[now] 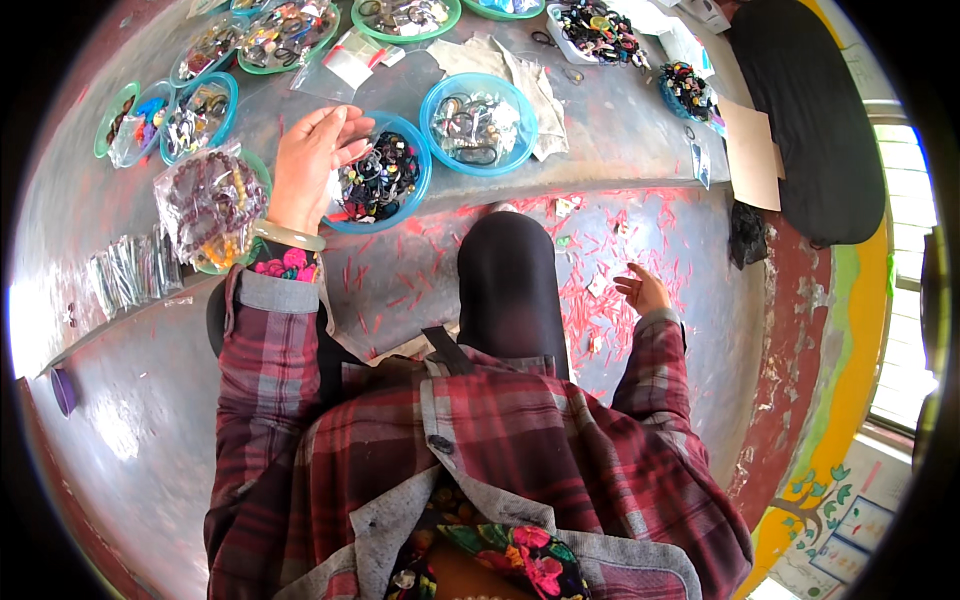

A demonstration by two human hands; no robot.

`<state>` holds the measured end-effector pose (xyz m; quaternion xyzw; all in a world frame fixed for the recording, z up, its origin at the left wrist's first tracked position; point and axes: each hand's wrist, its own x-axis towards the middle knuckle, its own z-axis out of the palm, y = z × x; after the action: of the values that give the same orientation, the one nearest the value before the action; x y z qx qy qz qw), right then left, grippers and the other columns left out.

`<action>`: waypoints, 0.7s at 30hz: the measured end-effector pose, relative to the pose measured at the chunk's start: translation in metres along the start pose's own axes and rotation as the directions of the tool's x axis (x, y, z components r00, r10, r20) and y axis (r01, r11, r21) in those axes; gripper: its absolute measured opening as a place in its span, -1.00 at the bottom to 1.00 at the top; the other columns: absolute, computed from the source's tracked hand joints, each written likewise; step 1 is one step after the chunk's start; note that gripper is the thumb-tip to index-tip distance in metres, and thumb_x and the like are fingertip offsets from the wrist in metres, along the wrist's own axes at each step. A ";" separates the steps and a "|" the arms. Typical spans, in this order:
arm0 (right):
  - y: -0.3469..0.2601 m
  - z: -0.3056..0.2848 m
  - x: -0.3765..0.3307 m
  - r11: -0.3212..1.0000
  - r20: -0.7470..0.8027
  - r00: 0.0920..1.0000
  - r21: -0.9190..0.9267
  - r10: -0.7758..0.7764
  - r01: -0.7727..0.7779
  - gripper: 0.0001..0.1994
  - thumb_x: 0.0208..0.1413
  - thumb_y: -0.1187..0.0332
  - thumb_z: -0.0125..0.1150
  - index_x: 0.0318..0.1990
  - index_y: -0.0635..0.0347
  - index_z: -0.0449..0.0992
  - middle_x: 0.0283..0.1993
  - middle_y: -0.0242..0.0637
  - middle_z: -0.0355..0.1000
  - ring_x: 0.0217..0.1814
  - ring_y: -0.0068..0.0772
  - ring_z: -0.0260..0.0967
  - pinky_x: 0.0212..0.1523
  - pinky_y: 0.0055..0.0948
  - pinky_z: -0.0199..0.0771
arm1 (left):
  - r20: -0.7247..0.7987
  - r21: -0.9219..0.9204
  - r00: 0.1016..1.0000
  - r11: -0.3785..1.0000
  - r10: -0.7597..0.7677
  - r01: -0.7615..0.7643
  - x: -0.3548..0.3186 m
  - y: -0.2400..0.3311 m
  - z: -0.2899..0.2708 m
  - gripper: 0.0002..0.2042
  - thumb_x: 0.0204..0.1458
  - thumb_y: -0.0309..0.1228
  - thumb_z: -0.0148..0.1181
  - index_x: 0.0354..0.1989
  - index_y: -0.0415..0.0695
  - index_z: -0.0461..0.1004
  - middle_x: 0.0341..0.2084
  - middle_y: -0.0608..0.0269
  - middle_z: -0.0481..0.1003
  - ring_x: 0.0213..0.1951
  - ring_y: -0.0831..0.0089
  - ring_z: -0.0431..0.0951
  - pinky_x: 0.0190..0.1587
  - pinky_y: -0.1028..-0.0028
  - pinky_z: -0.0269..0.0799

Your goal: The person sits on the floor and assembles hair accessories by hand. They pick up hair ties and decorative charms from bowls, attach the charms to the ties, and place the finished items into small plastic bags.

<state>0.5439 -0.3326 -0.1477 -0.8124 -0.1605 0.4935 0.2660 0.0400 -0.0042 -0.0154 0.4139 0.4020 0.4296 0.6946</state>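
My left hand (312,160) is raised over the near edge of a low grey platform, fingers loosely spread, next to a blue bowl (412,190) full of dark hair ties and small trinkets. It wears a pale green bangle (288,235) at the wrist. Whether something thin sits between its fingertips I cannot tell. My right hand (643,289) hangs low on the right, palm open and holding nothing, above the floor strewn with red paper strips (600,320). My knee in black leggings (510,280) rises between the two hands.
A second blue bowl (478,122) of hair ties stands beyond the first. Several green and blue bowls (205,110) line the back left. A clear bag of brown beads (208,200) lies left of my wrist. Brown card (752,155) and a black cushion (810,120) sit right.
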 end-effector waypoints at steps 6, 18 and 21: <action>-0.077 0.040 -0.049 0.852 0.012 0.992 0.513 -0.129 0.104 -0.59 0.18 0.18 -0.08 0.16 0.07 0.24 -0.51 -0.33 0.39 -0.57 -0.59 0.24 -0.55 -0.66 0.23 | -0.001 0.001 1.000 1.000 0.013 -0.013 -0.002 0.002 -0.001 -0.76 0.13 -0.36 -0.04 -0.19 -0.32 0.37 -0.30 0.05 0.48 -0.22 0.40 0.51 -0.20 0.48 0.46; -0.032 0.039 -0.013 0.816 -0.126 0.991 0.568 -0.042 0.107 -0.72 0.11 0.19 0.06 -0.06 0.04 0.44 -0.55 -0.40 0.38 -0.62 -0.66 0.23 -0.62 -0.70 0.21 | 0.021 -0.025 1.000 1.000 0.002 -0.002 0.000 -0.001 -0.003 -0.76 0.13 -0.36 -0.04 -0.19 -0.32 0.37 -0.31 0.06 0.48 -0.23 0.38 0.51 -0.18 0.44 0.48; -0.045 0.042 -0.015 0.845 -0.084 0.991 0.519 -0.100 0.129 -0.73 0.11 0.21 0.07 -0.08 0.08 0.44 -0.54 -0.41 0.38 -0.61 -0.66 0.23 -0.62 -0.70 0.21 | -0.002 -0.026 1.000 1.000 -0.014 0.014 0.000 -0.003 -0.001 -0.75 0.13 -0.35 -0.03 -0.19 -0.32 0.37 -0.31 0.06 0.48 -0.23 0.38 0.51 -0.18 0.43 0.49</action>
<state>0.4996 -0.2932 -0.1259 -0.7115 -0.0613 0.4796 0.5100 0.0397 -0.0053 -0.0184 0.4015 0.4002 0.4302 0.7025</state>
